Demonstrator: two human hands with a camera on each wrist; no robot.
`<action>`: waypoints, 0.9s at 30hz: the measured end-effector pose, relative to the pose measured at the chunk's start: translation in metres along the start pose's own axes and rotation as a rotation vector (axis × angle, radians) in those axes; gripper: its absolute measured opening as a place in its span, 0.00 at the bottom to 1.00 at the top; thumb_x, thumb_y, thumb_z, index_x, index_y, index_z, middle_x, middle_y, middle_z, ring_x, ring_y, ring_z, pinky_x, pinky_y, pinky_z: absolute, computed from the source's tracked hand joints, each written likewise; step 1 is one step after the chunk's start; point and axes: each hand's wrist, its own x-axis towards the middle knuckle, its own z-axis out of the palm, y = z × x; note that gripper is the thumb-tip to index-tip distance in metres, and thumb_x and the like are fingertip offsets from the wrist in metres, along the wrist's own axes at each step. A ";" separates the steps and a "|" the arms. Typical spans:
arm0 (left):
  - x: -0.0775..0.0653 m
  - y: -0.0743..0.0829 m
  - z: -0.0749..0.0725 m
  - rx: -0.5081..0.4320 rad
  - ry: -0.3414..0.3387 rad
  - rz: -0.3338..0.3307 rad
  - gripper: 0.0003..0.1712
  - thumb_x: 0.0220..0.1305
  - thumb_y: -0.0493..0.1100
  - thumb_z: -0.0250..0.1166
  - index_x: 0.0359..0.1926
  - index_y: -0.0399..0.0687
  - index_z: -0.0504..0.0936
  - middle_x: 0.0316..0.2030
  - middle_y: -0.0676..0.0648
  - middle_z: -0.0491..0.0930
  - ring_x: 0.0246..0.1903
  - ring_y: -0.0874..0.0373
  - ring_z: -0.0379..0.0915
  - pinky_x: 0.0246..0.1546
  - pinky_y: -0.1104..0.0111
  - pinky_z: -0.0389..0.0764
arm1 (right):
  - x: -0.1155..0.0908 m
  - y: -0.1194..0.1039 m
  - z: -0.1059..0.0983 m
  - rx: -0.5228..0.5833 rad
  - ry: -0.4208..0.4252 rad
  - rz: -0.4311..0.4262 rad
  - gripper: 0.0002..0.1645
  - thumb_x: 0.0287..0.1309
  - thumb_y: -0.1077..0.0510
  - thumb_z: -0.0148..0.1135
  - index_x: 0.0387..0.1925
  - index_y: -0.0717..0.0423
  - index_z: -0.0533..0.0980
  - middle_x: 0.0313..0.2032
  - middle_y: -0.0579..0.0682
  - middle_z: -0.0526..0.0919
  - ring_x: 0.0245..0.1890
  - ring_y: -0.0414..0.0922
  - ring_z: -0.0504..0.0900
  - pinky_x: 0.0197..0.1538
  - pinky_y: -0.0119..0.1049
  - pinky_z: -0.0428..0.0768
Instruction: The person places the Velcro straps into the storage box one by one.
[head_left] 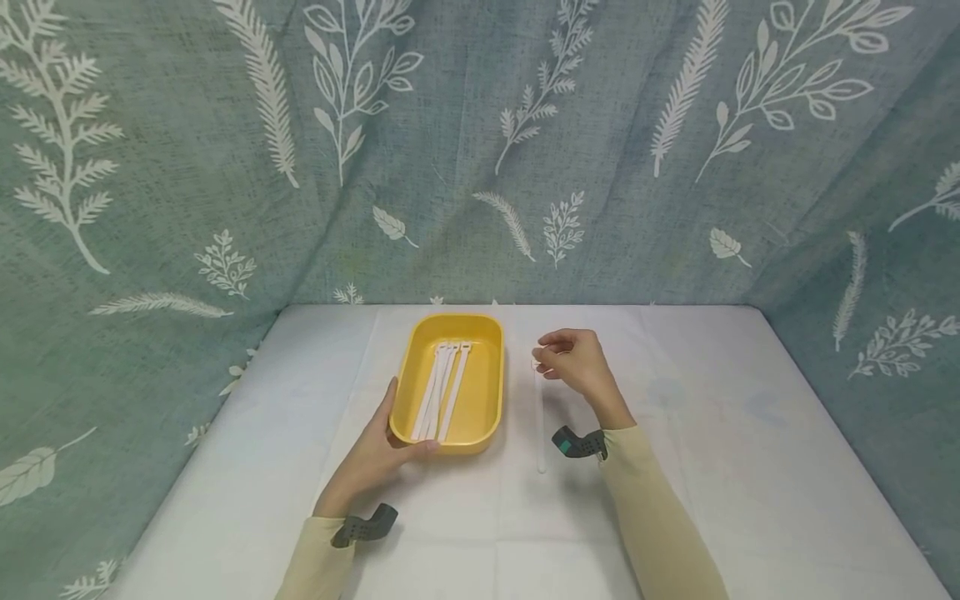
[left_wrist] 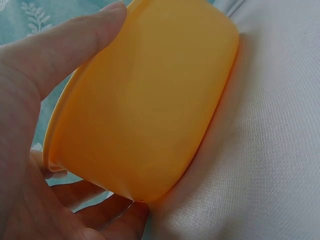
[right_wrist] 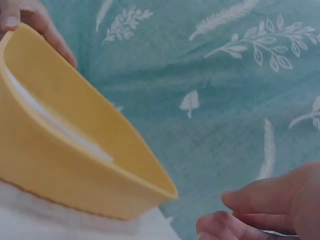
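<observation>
My left hand [head_left: 378, 454] holds a yellow tray [head_left: 491, 400] at its near left corner, the thumb over the near rim and the other fingers along the left side. Inside the tray lie several white cable ties [head_left: 452, 392], flat strips with slotted heads at the far end. To the right of the tray, my right hand [head_left: 577, 364] pinches the head end of another white cable tie [head_left: 540, 425] between thumb and fingertips. Its strip runs straight toward me over the cloth. In the right wrist view the fingers are bent close together, and that tie is hidden.
A white cloth [head_left: 712, 467] covers the table. Green-blue fabric with white leaf prints [head_left: 450, 150] hangs behind and at both sides. Each wrist wears a dark camera mount [head_left: 577, 442].
</observation>
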 end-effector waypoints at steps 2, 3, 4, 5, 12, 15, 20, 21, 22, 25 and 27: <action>0.000 -0.001 0.000 -0.008 0.000 0.009 0.78 0.53 0.62 0.80 0.84 0.56 0.29 0.85 0.46 0.34 0.84 0.42 0.36 0.82 0.43 0.48 | -0.002 0.004 -0.001 -0.007 0.008 0.008 0.19 0.64 0.61 0.68 0.52 0.69 0.82 0.43 0.64 0.89 0.34 0.51 0.92 0.37 0.36 0.91; 0.000 0.000 0.000 -0.006 0.000 0.010 0.78 0.53 0.62 0.80 0.84 0.56 0.29 0.85 0.46 0.34 0.84 0.42 0.36 0.82 0.43 0.48 | -0.002 0.007 -0.001 -0.008 0.009 0.011 0.19 0.64 0.61 0.68 0.52 0.69 0.82 0.43 0.64 0.89 0.34 0.50 0.92 0.37 0.36 0.91; 0.000 0.000 0.000 -0.008 0.001 0.011 0.78 0.53 0.62 0.80 0.84 0.57 0.29 0.85 0.47 0.34 0.84 0.42 0.36 0.82 0.43 0.49 | -0.003 0.009 -0.001 -0.009 0.011 0.013 0.19 0.64 0.61 0.68 0.52 0.69 0.81 0.43 0.64 0.89 0.33 0.49 0.92 0.37 0.36 0.91; 0.000 0.000 0.000 -0.009 0.002 0.012 0.78 0.53 0.62 0.80 0.84 0.57 0.29 0.85 0.47 0.34 0.84 0.42 0.36 0.82 0.43 0.49 | -0.004 0.010 -0.002 -0.006 0.013 0.014 0.19 0.65 0.61 0.68 0.53 0.70 0.81 0.43 0.64 0.89 0.33 0.49 0.91 0.37 0.37 0.91; -0.001 0.002 0.000 0.016 0.005 -0.019 0.78 0.52 0.64 0.79 0.84 0.61 0.29 0.85 0.50 0.33 0.84 0.44 0.34 0.82 0.43 0.49 | -0.004 0.023 -0.005 0.005 0.010 0.027 0.19 0.64 0.61 0.68 0.52 0.70 0.81 0.41 0.64 0.89 0.31 0.46 0.91 0.42 0.46 0.92; -0.002 0.002 -0.001 0.022 0.008 -0.019 0.77 0.53 0.64 0.79 0.84 0.61 0.29 0.85 0.49 0.33 0.84 0.43 0.35 0.82 0.44 0.49 | -0.004 0.028 -0.004 -0.001 0.003 0.041 0.20 0.64 0.60 0.69 0.53 0.71 0.81 0.40 0.63 0.89 0.31 0.46 0.90 0.42 0.45 0.92; -0.002 0.001 -0.001 0.020 0.010 -0.008 0.77 0.54 0.63 0.79 0.84 0.59 0.29 0.85 0.47 0.33 0.84 0.42 0.36 0.81 0.44 0.50 | -0.003 0.037 -0.001 -0.072 0.003 0.085 0.19 0.63 0.59 0.70 0.52 0.68 0.82 0.38 0.60 0.89 0.33 0.50 0.91 0.36 0.38 0.89; -0.002 0.000 -0.001 0.017 0.010 -0.006 0.77 0.54 0.62 0.79 0.84 0.59 0.29 0.85 0.46 0.33 0.84 0.41 0.36 0.81 0.44 0.50 | -0.003 0.038 0.000 -0.083 0.003 0.099 0.19 0.63 0.59 0.71 0.51 0.67 0.82 0.38 0.60 0.89 0.33 0.50 0.90 0.36 0.37 0.88; -0.002 0.000 0.000 0.015 0.008 -0.002 0.77 0.54 0.62 0.79 0.84 0.58 0.29 0.85 0.46 0.33 0.84 0.41 0.36 0.81 0.44 0.50 | -0.003 0.039 0.001 -0.093 0.003 0.107 0.18 0.62 0.59 0.71 0.51 0.67 0.82 0.39 0.60 0.89 0.32 0.49 0.90 0.35 0.36 0.88; -0.003 -0.001 0.002 0.006 0.009 0.007 0.76 0.54 0.61 0.79 0.84 0.56 0.30 0.85 0.45 0.33 0.83 0.41 0.36 0.81 0.44 0.50 | -0.003 0.041 0.003 -0.121 0.004 0.136 0.18 0.61 0.60 0.72 0.50 0.66 0.83 0.39 0.59 0.89 0.31 0.46 0.88 0.34 0.34 0.87; -0.003 -0.001 0.002 0.003 0.014 0.011 0.77 0.54 0.61 0.79 0.84 0.56 0.30 0.85 0.45 0.33 0.83 0.41 0.36 0.81 0.44 0.50 | -0.003 0.042 0.004 -0.153 0.002 0.152 0.18 0.61 0.59 0.72 0.50 0.65 0.83 0.38 0.58 0.89 0.30 0.45 0.87 0.33 0.33 0.86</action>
